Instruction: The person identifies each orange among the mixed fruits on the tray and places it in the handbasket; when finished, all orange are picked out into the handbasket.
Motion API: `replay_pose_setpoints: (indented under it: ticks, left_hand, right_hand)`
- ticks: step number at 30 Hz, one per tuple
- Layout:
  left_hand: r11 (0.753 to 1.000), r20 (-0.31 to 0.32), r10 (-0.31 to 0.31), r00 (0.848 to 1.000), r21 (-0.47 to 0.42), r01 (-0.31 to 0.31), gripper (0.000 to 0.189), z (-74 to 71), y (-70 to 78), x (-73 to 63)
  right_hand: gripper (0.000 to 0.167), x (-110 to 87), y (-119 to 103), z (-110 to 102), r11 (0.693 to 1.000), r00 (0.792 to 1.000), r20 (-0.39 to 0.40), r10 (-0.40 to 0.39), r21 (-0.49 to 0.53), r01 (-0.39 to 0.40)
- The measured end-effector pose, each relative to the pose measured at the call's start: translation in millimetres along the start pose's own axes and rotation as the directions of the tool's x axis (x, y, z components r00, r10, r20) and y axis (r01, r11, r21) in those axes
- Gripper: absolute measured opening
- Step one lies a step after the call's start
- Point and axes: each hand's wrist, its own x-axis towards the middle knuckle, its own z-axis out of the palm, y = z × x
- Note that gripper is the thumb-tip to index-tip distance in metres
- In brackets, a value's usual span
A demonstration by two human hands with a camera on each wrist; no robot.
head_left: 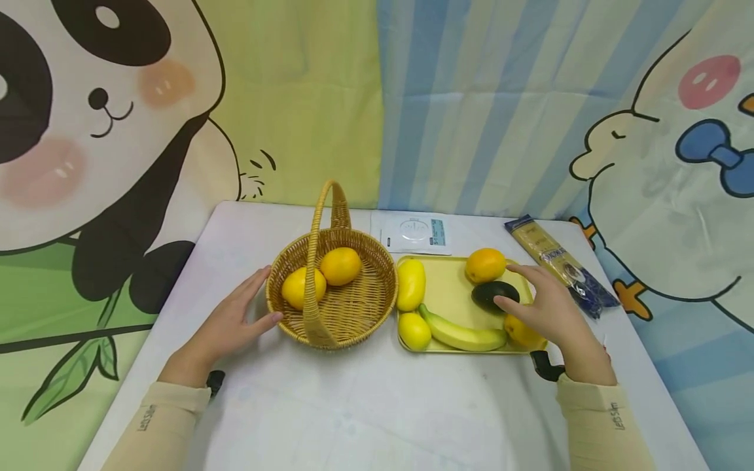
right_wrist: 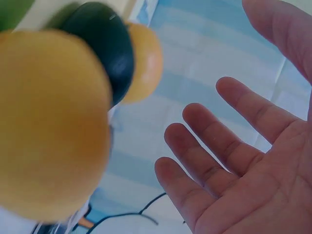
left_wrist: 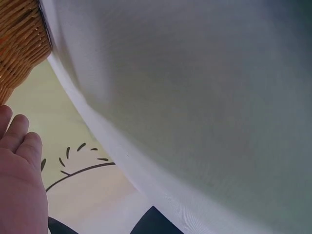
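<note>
My left hand (head_left: 232, 324) is at the left side of a wicker basket (head_left: 365, 314) with a tall handle, fingers extended along its rim. Two yellow-orange fruits (head_left: 340, 266) lie inside the basket. In the left wrist view, the basket's woven side (left_wrist: 22, 48) appears just beyond the fingers. My right hand (head_left: 548, 307) hovers with spread fingers over the right end of a yellow tray (head_left: 448, 288), holding nothing. Nearest it are a dark avocado (head_left: 493, 294), an orange fruit (head_left: 485, 265) and another orange fruit (head_left: 521, 332), partly hidden by the hand. The right wrist view shows the open palm beside them.
A banana (head_left: 465, 335), a round yellow fruit (head_left: 415, 331) and an oblong yellow fruit (head_left: 411, 285) fill the tray's left and front. Behind the tray lies a flat white packet (head_left: 415, 232). A gold and blue packet (head_left: 556, 258) lies at the right. Printed curtains (head_left: 471, 98) hang behind the table.
</note>
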Motion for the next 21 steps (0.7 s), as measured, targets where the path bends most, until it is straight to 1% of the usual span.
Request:
replay_pose_setpoints:
  ticks: [6,9,14,18,21]
  left_hand:
    - [1.0,-0.005,0.007,1.0,-0.011,-0.007,0.101,0.3,-0.4,-0.2]
    - [1.0,-0.01,0.014,1.0,-0.016,-0.014,0.101,0.1,-2.1,-0.4]
    - [0.999,-0.022,0.034,0.999,-0.035,-0.035,0.101,0.7,-3.0,0.4]
    - [0.999,-0.024,0.04,0.999,-0.037,-0.041,0.101,1.5,-2.8,1.3]
    - [0.999,-0.023,0.036,0.999,-0.02,-0.037,0.101,1.2,-2.9,1.4]
  right_hand:
    - [0.088,-13.4,15,2,0.999,0.999,0.006,0.045,0.005,-0.045]
    - [0.087,-17.5,22,6,0.998,0.998,0.004,0.061,0.01,-0.061]
    - [0.082,-24.8,36,16,0.997,0.997,-0.021,0.073,0.015,-0.073]
    - [0.083,-28.4,45,23,0.995,0.996,-0.008,0.094,0.034,-0.094]
    - [0.085,-29.3,48,27,0.993,0.994,0.002,0.106,0.054,-0.106]
